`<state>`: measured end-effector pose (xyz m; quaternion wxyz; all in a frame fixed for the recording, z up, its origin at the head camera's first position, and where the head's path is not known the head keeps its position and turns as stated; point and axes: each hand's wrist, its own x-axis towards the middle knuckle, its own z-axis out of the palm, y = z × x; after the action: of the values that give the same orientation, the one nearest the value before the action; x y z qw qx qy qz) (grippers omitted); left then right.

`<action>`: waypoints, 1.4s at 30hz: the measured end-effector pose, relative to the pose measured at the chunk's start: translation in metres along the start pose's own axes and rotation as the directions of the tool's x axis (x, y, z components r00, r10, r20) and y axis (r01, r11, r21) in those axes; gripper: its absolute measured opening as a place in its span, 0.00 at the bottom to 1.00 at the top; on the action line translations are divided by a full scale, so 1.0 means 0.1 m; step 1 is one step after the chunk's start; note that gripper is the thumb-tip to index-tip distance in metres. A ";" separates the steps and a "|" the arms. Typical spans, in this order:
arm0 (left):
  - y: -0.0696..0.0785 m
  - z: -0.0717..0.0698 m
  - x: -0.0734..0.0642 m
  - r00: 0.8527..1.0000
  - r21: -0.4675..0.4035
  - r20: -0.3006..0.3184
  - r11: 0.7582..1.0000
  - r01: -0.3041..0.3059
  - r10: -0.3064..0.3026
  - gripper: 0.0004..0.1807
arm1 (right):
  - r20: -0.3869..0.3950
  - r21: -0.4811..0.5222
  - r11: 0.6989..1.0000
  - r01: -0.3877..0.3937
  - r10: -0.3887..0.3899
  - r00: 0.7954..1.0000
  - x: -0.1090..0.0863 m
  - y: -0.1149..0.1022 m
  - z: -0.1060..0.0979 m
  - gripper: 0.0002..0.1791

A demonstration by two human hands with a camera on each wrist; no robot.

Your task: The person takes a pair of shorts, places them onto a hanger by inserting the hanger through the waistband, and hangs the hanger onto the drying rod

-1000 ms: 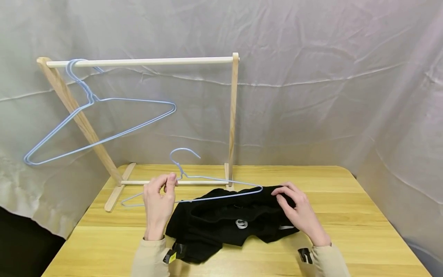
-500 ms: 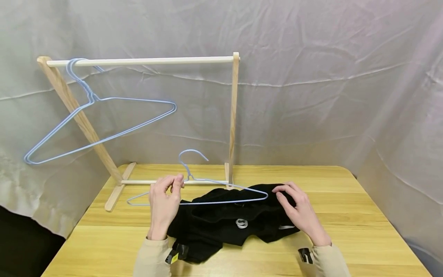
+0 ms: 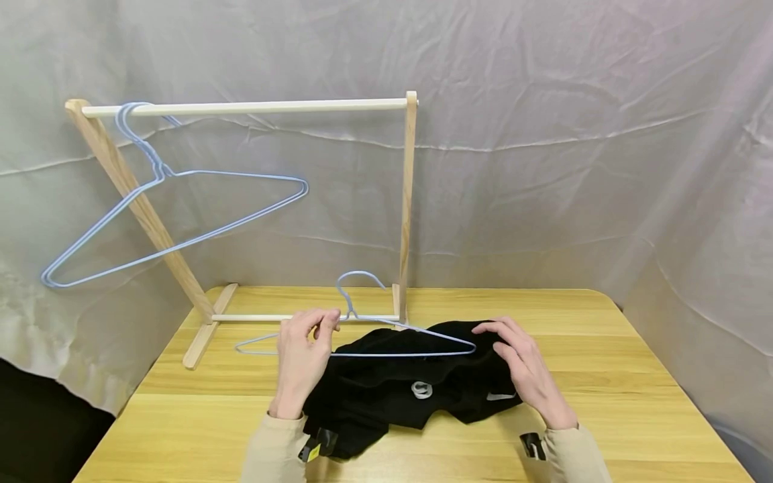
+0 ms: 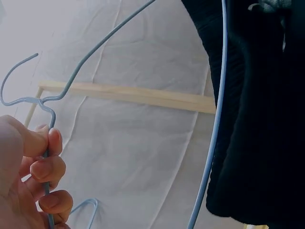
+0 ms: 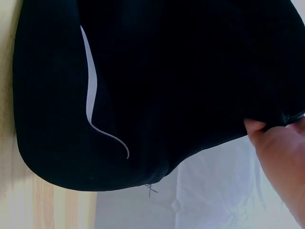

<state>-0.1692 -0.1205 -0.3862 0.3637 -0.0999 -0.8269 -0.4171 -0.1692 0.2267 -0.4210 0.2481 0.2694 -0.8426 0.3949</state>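
My left hand [image 3: 302, 362] grips a light blue wire hanger [image 3: 403, 354] just beside its neck; in the left wrist view the fingers [image 4: 50, 167] curl round the wire. The hook points up, and the hanger's right end lies in front of black shorts [image 3: 386, 399] with a white drawstring [image 3: 421, 390]. At the shorts' right side, my right hand [image 3: 525, 369] pinches the upper edge of the cloth. The right wrist view has its thumb [image 5: 255, 126] on that edge, with the other fingers mostly hidden. A white swoosh [image 5: 91, 90] marks one leg.
A wooden rack [image 3: 408, 201] with a white top rail [image 3: 272, 106] stands at the back left. More blue hangers [image 3: 208, 236] hang from the rail's left end. Under everything is a yellow wooden table [image 3: 604, 376], with grey cloth [image 3: 543, 201] behind it.
My left hand has moved the hanger rightward, farther across the front of the shorts, and its hook now sits a little lower. My right hand stays at the cloth's edge, with the fingers slightly shifted.
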 end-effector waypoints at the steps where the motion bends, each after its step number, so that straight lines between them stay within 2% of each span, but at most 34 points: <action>1: 0.00 0.01 0.00 1.000 0.002 0.005 1.000 -0.010 0.010 0.13 | 0.009 0.009 1.000 0.009 -0.009 1.000 0.00 0.00 0.00 0.26; 6: 0.00 0.03 -0.01 0.998 -0.003 0.043 0.999 -0.051 0.051 0.10 | 0.028 0.024 1.000 0.008 -0.008 1.000 0.00 -0.01 0.00 0.35; 10: 0.00 0.02 -0.01 0.993 -0.033 0.102 0.998 -0.054 0.057 0.04 | 0.012 0.023 1.000 0.009 -0.009 1.000 0.01 -0.01 0.01 0.34; 14: -0.01 0.02 -0.02 0.984 -0.069 0.161 0.996 -0.065 0.075 0.02 | -0.019 0.034 0.997 0.064 -0.064 0.998 0.02 0.01 0.03 0.34; 18: -0.01 0.03 -0.02 0.974 -0.105 0.200 0.990 -0.090 0.110 0.02 | -0.039 0.071 0.994 0.087 -0.084 0.996 0.03 0.02 0.04 0.33; 27: -0.06 0.07 -0.03 0.968 -0.156 0.167 0.974 -0.163 0.188 0.04 | -0.087 0.163 0.978 0.130 -0.117 0.989 0.02 0.00 0.05 0.27; 34: -0.06 0.07 -0.05 0.956 -0.210 0.169 0.957 -0.202 0.239 0.06 | -0.193 0.264 0.927 0.267 -0.221 0.956 0.05 -0.02 0.08 0.23; 42: -0.04 0.06 -0.05 0.945 -0.239 0.204 0.949 -0.204 0.255 0.06 | -0.263 0.241 0.910 0.338 -0.275 0.925 0.08 0.01 0.09 0.23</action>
<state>-0.1708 -0.1182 -0.3940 0.2976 -0.2830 -0.7964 -0.4439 -0.1774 0.2180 -0.4213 0.3593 0.3856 -0.6912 0.4944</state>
